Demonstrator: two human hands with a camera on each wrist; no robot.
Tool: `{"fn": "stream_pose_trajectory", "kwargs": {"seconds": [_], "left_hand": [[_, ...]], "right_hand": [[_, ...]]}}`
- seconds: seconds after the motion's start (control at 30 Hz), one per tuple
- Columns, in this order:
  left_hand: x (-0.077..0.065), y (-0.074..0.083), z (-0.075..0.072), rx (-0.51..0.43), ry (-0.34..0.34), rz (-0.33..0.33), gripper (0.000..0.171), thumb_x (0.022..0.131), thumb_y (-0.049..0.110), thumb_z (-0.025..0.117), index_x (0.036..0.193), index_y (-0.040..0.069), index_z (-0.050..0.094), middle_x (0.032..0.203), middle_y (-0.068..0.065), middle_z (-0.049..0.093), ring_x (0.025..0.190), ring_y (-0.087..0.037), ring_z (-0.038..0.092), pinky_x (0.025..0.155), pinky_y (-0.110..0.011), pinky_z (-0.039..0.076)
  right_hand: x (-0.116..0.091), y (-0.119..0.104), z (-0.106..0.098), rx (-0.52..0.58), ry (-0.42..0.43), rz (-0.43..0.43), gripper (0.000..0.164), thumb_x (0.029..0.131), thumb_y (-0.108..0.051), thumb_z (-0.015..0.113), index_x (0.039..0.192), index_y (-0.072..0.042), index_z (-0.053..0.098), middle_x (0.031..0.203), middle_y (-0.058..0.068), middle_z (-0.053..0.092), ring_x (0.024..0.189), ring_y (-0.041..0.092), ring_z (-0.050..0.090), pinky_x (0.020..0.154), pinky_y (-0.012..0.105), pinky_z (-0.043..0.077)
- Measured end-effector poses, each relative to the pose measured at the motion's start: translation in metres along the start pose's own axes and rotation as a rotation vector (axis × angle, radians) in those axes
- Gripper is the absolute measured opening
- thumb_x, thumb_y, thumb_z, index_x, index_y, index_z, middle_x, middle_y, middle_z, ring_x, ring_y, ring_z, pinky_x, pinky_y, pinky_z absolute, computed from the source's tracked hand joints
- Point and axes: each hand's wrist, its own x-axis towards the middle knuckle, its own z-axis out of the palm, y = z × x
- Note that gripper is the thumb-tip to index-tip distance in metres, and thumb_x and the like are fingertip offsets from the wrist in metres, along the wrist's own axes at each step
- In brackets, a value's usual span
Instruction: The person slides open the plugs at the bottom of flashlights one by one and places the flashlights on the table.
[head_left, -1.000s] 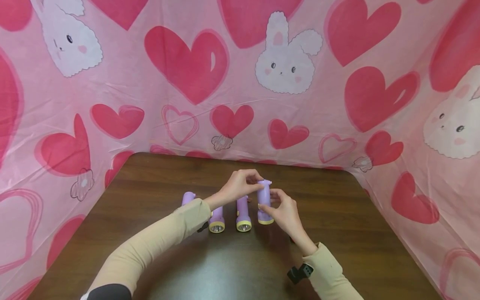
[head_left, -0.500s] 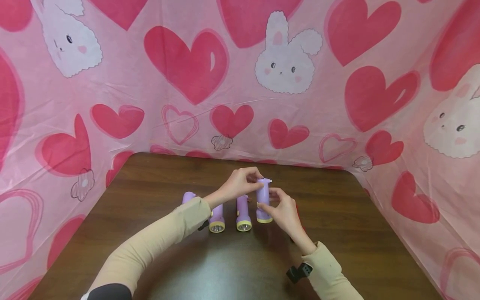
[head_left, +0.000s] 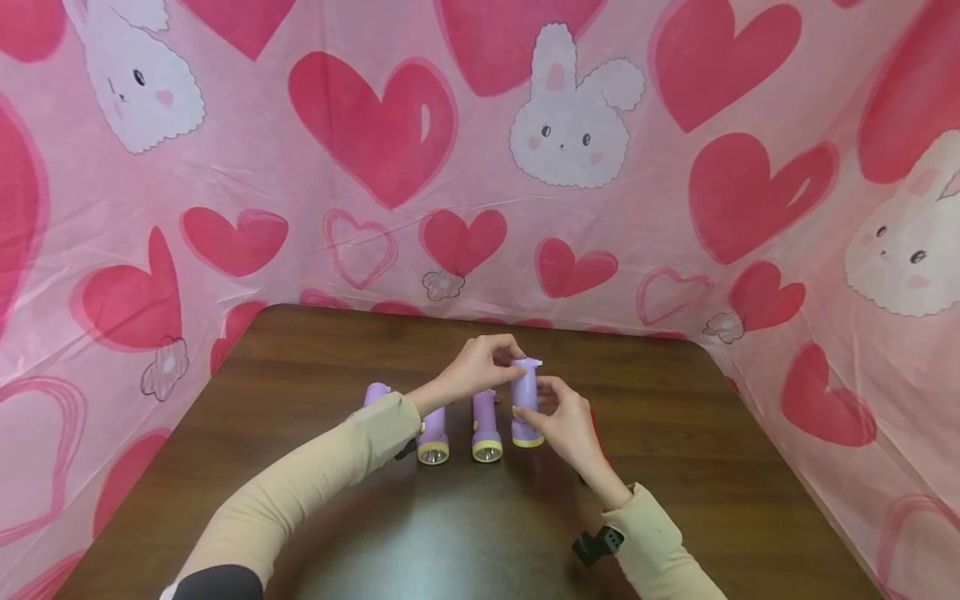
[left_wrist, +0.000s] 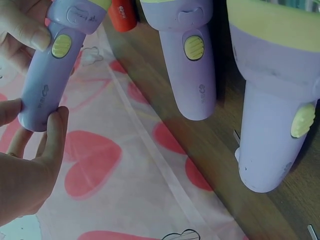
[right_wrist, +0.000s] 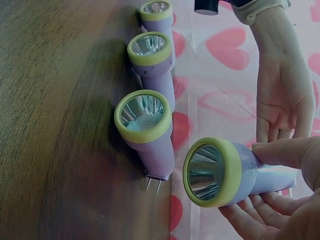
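Both hands hold one purple flashlight [head_left: 524, 392] with a yellow rim, lifted off the dark table. The left hand [head_left: 483, 365] pinches its tail end between thumb and fingers. The right hand [head_left: 564, 421] grips it near the lamp head, thumb on the near side. In the left wrist view, the held flashlight [left_wrist: 52, 70] shows a yellow ribbed switch. From the right wrist view its reflector [right_wrist: 206, 172] is in sight. Three similar flashlights lie to the left, one [head_left: 487, 429] beside the held one, another [head_left: 432, 437] farther left, and the leftmost [head_left: 377, 393] partly behind the left sleeve.
An orange-red object [left_wrist: 122, 14] lies on the table beyond the right hand, mostly hidden in the head view. Two metal prongs [right_wrist: 153, 184] stick out of the nearest lying flashlight's tail. A pink heart-print cloth [head_left: 375, 167] hangs round the wooden table [head_left: 675, 500].
The held flashlight has shifted slightly left along with both hands. A strip of red has come into sight along the right hand's outer edge. The grips look the same.
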Motion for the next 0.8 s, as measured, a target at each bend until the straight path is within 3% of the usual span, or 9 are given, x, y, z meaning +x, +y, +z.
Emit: {"fn": "stream_pose_trajectory", "kwargs": {"seconds": [0.23, 0.37, 0.6, 0.8], "left_hand": [[-0.0018, 0.0007, -0.0025, -0.053, -0.024, -0.015, 0.013, 0.086, 0.009, 0.074, 0.097, 0.004, 0.069, 0.098, -0.015, 0.075, 0.089, -0.019, 0.072, 0.056, -0.026, 0.059], [-0.0014, 0.0007, -0.0027, -0.042, -0.031, -0.008, 0.013, 0.087, 0.008, 0.073, 0.098, 0.003, 0.070, 0.099, -0.015, 0.075, 0.090, -0.019, 0.072, 0.059, -0.025, 0.059], [-0.0003, 0.0002, -0.0023, 0.015, -0.043, 0.015, 0.013, 0.088, 0.008, 0.071, 0.100, 0.005, 0.071, 0.101, -0.012, 0.076, 0.092, -0.019, 0.073, 0.075, -0.024, 0.059], [-0.0017, 0.0013, -0.0026, 0.030, -0.063, 0.002, 0.016, 0.089, 0.008, 0.069, 0.104, 0.005, 0.071, 0.105, -0.012, 0.074, 0.091, -0.019, 0.070, 0.071, -0.023, 0.058]], "right_hand": [[-0.0006, -0.0009, 0.0017, 0.015, -0.006, -0.011, 0.045, 0.076, -0.014, 0.085, 0.115, -0.002, 0.066, 0.105, 0.018, 0.074, 0.097, 0.031, 0.072, 0.085, 0.052, 0.057], [-0.0006, -0.0013, 0.0018, 0.017, -0.003, -0.014, 0.045, 0.075, -0.013, 0.085, 0.114, -0.002, 0.066, 0.104, 0.018, 0.075, 0.096, 0.032, 0.072, 0.085, 0.052, 0.058], [-0.0006, 0.0002, 0.0019, 0.008, 0.000, -0.018, 0.044, 0.075, -0.013, 0.086, 0.114, -0.002, 0.067, 0.104, 0.018, 0.075, 0.095, 0.031, 0.073, 0.082, 0.047, 0.059], [-0.0007, 0.0024, 0.0027, 0.011, -0.007, -0.018, 0.043, 0.075, -0.013, 0.086, 0.113, -0.003, 0.067, 0.103, 0.017, 0.075, 0.094, 0.030, 0.073, 0.081, 0.045, 0.060]]}}
